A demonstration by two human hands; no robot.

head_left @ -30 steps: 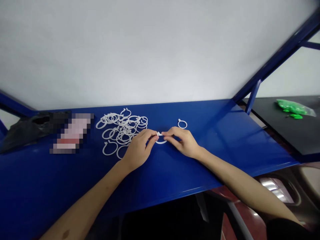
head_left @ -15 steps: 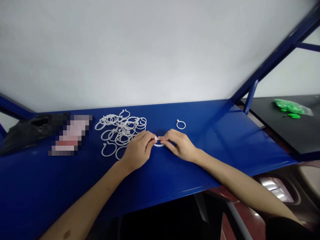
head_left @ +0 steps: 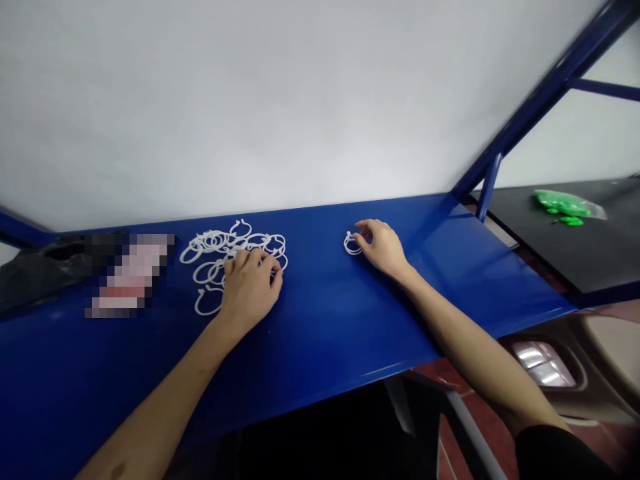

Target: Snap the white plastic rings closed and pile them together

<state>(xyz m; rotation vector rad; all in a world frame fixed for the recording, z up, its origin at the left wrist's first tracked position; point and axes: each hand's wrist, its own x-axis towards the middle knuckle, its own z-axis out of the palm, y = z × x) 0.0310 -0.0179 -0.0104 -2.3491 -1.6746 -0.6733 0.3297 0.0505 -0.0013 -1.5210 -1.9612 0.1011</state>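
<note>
Several white plastic rings, each an open loop with a small knob at its ends, lie in a loose pile (head_left: pixel 210 241) on the blue tabletop. My left hand (head_left: pixel 251 280) rests over the near right part of this pile, fingers curved down and slightly apart, hiding the rings underneath. To the right, two overlapping white rings (head_left: pixel 353 247) lie by themselves. Beside them is my right hand (head_left: pixel 379 245), its thumb at their edge and a gap between thumb and fingers. Nothing shows held in either hand.
A black plastic bag (head_left: pixel 45 267) and a blurred-out flat item (head_left: pixel 133 273) lie at the left. Blue frame bars (head_left: pixel 530 100) rise at the right end of the table. Beyond stands a black table (head_left: pixel 575 257) with a bag of green pieces (head_left: pixel 565 203).
My hands have parted. The right hand carried the ring they both held over to the single ring and let it go there. My left hand moved left onto the pile.
</note>
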